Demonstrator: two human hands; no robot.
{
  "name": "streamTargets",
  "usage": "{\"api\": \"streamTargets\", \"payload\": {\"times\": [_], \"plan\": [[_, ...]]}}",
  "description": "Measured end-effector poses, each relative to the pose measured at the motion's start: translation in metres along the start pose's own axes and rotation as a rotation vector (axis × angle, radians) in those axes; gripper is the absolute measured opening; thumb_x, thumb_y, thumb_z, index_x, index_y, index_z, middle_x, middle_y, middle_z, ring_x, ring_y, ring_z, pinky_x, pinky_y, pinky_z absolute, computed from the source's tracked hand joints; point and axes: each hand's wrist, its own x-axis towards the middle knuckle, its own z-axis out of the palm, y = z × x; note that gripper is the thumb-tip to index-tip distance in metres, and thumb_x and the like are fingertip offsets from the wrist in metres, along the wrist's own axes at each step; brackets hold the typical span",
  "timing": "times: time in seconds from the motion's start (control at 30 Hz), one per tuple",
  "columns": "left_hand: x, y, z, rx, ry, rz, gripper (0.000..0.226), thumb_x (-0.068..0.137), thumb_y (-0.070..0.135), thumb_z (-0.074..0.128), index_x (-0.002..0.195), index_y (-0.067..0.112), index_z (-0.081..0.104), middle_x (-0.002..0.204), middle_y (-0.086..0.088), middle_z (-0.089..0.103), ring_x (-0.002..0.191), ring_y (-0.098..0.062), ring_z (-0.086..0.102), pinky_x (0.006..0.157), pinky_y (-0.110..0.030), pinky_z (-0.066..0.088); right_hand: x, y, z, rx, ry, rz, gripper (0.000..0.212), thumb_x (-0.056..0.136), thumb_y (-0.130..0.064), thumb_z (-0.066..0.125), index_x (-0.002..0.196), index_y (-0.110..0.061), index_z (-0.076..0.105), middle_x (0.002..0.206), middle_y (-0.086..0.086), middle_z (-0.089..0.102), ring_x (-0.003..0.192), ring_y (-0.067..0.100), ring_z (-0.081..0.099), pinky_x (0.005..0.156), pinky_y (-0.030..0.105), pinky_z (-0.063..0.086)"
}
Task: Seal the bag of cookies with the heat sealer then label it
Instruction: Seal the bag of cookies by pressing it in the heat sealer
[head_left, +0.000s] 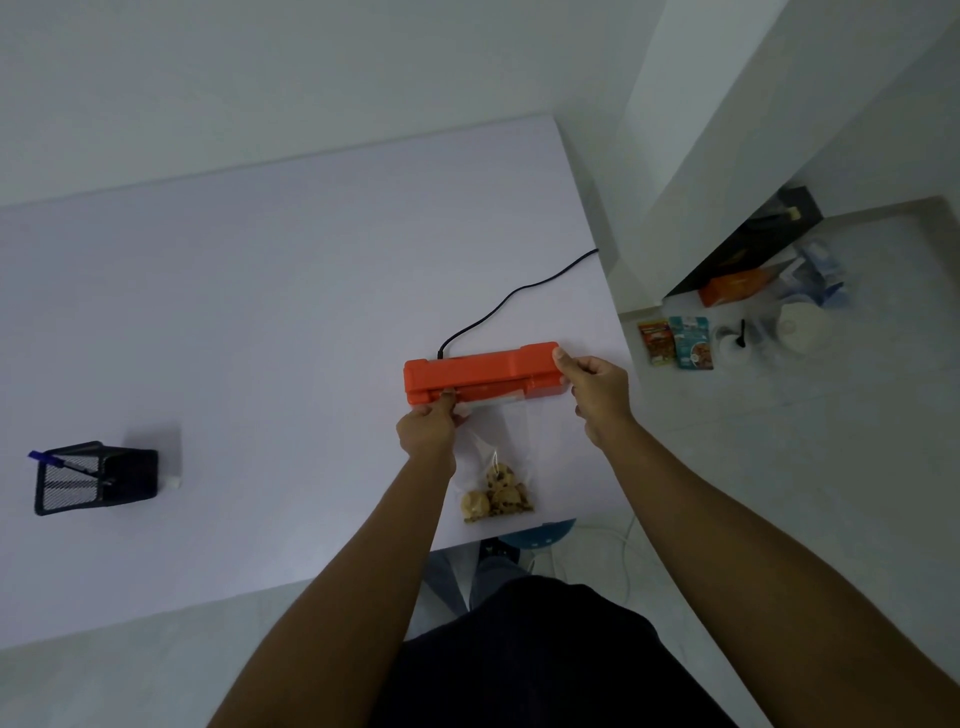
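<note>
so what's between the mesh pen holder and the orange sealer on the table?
Head view: only bare table between the pen holder and the heat sealer; nothing lies in that stretch.

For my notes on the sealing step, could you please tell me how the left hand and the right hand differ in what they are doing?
The left hand pinches the top of the clear cookie bag at the sealer's front slot, while the right hand grips the right end of the orange heat sealer. The left hand lies nearer the person; the right hand reaches farther along the table. Both are bare and touch the sealer.
</note>
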Motion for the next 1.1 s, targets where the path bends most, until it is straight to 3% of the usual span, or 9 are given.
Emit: {"api": "streamTargets", "payload": {"times": [0.23,0.4,0.53,0.63,0.73,0.97,1.1], "plan": [[0.001,0.000,0.001,-0.002,-0.005,-0.011,0.018,0.085,0.024,0.075,0.080,0.009,0.067,0.095,-0.014,0.074,0.069,-0.018,0.071,0.063,-0.027,0.052,0.000,-0.001,0.000,-0.007,-0.007,0.003,0.040,0.082,-0.042,0.078,0.067,-0.008,0.065,0.049,-0.010,0.053,0.042,0.001,0.041,0.047,0.020,0.034],[0.002,-0.001,0.001,-0.007,-0.011,-0.031,0.023,0.084,0.026,0.077,0.092,0.006,0.069,0.098,-0.015,0.075,0.081,-0.024,0.074,0.071,-0.032,0.053,0.000,-0.001,-0.001,-0.003,-0.011,0.007,0.038,0.083,-0.040,0.078,0.065,-0.010,0.064,0.047,-0.011,0.052,0.041,0.001,0.041,0.048,0.021,0.033],[0.002,0.000,0.001,-0.001,-0.010,-0.032,0.020,0.083,0.027,0.077,0.086,0.009,0.069,0.096,-0.013,0.075,0.078,-0.023,0.074,0.067,-0.030,0.054,-0.002,-0.003,-0.002,-0.013,-0.013,0.013,0.037,0.083,-0.040,0.078,0.065,-0.010,0.064,0.044,-0.013,0.051,0.040,0.001,0.040,0.046,0.020,0.032],[0.003,0.000,-0.001,0.006,-0.007,-0.033,0.021,0.082,0.028,0.078,0.088,0.010,0.069,0.097,-0.013,0.075,0.086,-0.027,0.074,0.062,-0.029,0.053,-0.001,-0.004,-0.003,-0.004,-0.017,0.015,0.038,0.081,-0.042,0.079,0.071,-0.007,0.067,0.055,-0.005,0.058,0.046,0.007,0.039,0.043,0.023,0.032],[0.005,0.000,0.000,0.016,-0.009,-0.034,0.021,0.082,0.029,0.078,0.087,0.011,0.069,0.097,-0.013,0.075,0.089,-0.028,0.073,0.067,-0.033,0.056,-0.001,-0.006,-0.004,0.002,-0.013,0.020,0.037,0.079,-0.042,0.081,0.079,-0.007,0.069,0.068,0.003,0.063,0.056,0.013,0.045,0.044,0.026,0.035],[0.002,0.004,0.002,0.012,-0.008,-0.041,0.020,0.082,0.030,0.077,0.083,0.013,0.066,0.095,-0.010,0.074,0.088,-0.027,0.073,0.062,-0.029,0.052,-0.012,-0.027,-0.003,0.034,-0.082,-0.061,0.021,0.085,-0.036,0.076,0.098,-0.019,0.073,0.081,-0.003,0.067,0.072,0.013,0.058,0.061,0.027,0.048],[0.005,0.002,0.001,0.026,-0.001,-0.046,0.024,0.080,0.033,0.079,0.084,0.013,0.068,0.095,-0.010,0.075,0.087,-0.027,0.073,0.067,-0.032,0.053,-0.030,-0.052,0.003,0.024,-0.131,-0.188,0.023,0.083,-0.039,0.078,0.096,-0.021,0.074,0.087,-0.002,0.073,0.075,0.010,0.066,0.067,0.027,0.053]]}}
